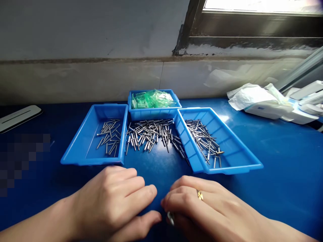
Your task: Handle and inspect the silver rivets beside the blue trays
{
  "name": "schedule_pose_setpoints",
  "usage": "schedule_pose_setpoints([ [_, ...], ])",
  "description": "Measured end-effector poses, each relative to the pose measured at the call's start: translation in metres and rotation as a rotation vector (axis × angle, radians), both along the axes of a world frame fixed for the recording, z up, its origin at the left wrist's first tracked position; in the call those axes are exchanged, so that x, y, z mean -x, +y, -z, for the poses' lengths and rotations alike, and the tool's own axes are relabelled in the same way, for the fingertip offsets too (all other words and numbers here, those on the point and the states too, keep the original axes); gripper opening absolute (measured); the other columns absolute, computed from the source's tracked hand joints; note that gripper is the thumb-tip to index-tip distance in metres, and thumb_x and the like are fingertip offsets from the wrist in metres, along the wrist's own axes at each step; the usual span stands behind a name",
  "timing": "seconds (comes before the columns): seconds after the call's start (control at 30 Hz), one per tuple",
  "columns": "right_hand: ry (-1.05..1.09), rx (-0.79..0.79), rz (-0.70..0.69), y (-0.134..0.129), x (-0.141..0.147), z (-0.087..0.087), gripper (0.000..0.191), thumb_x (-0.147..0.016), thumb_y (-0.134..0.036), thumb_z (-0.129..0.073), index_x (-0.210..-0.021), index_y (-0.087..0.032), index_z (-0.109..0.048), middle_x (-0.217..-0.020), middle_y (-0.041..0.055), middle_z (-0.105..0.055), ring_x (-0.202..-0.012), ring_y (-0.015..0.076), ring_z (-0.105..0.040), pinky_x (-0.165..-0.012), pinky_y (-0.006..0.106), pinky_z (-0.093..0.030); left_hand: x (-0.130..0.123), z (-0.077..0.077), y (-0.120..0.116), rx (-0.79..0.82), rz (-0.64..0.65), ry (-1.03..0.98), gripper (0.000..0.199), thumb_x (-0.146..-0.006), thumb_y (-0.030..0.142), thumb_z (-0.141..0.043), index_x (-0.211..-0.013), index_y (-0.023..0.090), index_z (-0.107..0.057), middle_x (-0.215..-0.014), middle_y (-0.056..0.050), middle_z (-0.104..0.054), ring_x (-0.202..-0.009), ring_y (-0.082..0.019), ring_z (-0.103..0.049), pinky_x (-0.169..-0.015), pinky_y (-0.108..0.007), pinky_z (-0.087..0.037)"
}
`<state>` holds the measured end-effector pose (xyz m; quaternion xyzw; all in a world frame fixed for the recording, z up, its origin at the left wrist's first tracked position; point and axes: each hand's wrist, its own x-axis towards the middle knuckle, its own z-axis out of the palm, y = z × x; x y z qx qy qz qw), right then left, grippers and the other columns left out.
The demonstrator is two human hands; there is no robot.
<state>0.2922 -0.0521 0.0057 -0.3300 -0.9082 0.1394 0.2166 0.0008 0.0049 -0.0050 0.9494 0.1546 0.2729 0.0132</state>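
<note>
My left hand (pixel 118 201) hovers low in front of the left bin, fingers bent and thumb apart from the index finger; nothing shows between them. Close beside it, my right hand (pixel 202 205), with a gold ring, is closed. A small shiny bit (pixel 171 218) pokes out by its thumb, too little of it showing to name. Beyond the hands lies a loose pile of blind rivets (pixel 151 134) on the blue table (pixel 156 168). The left blue bin (pixel 83 141) holds screws (pixel 109 136). More rivets (pixel 202 137) lie in the right blue bin (pixel 232 148).
A third blue bin (pixel 153 114) at the back holds green-tinted clear plastic bags (pixel 153 99). White crumpled wrapping and white plastic parts (pixel 272 104) lie at the right. A flat white device (pixel 20 116) rests at the far left. The wall (pixel 101 80) bounds the table.
</note>
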Motion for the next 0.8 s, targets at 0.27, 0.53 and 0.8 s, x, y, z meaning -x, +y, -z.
schedule_pose_setpoints([
  [0.27, 0.013, -0.079, 0.006, 0.007, -0.003, -0.001, 0.038, -0.137, -0.013, -0.051, -0.118, -0.021, -0.083, -0.096, 0.0005, -0.083, -0.080, 0.0165, -0.078, -0.069, 0.029, -0.062, -0.001, 0.005, 0.001, -0.012, 0.013, -0.037, 0.048, -0.129, 0.005, -0.053, -0.090, 0.021, -0.077, -0.070, 0.004, -0.070, -0.055, -0.017, -0.061, -0.055, -0.038, -0.048],
  [0.53, -0.040, -0.117, 0.054, 0.007, 0.000, 0.005, 0.042, -0.126, 0.003, -0.047, -0.114, -0.019, -0.081, -0.091, -0.0016, -0.081, -0.072, 0.0137, -0.079, -0.070, 0.027, -0.060, -0.004, 0.004, 0.001, -0.018, -0.005, -0.067, 0.056, -0.129, 0.002, -0.049, -0.084, 0.018, -0.078, -0.069, 0.003, -0.067, -0.056, -0.015, -0.056, -0.055, -0.037, -0.046],
  [0.8, -0.070, -0.111, 0.070, 0.006, 0.000, 0.009, 0.038, -0.105, 0.009, -0.055, -0.109, -0.021, -0.077, -0.090, -0.0018, -0.083, -0.070, 0.0140, -0.081, -0.068, 0.025, -0.061, 0.005, 0.013, 0.001, -0.020, -0.008, -0.077, 0.041, -0.130, 0.002, -0.054, -0.102, 0.018, -0.080, -0.075, 0.003, -0.072, -0.060, -0.015, -0.065, -0.059, -0.034, -0.049],
])
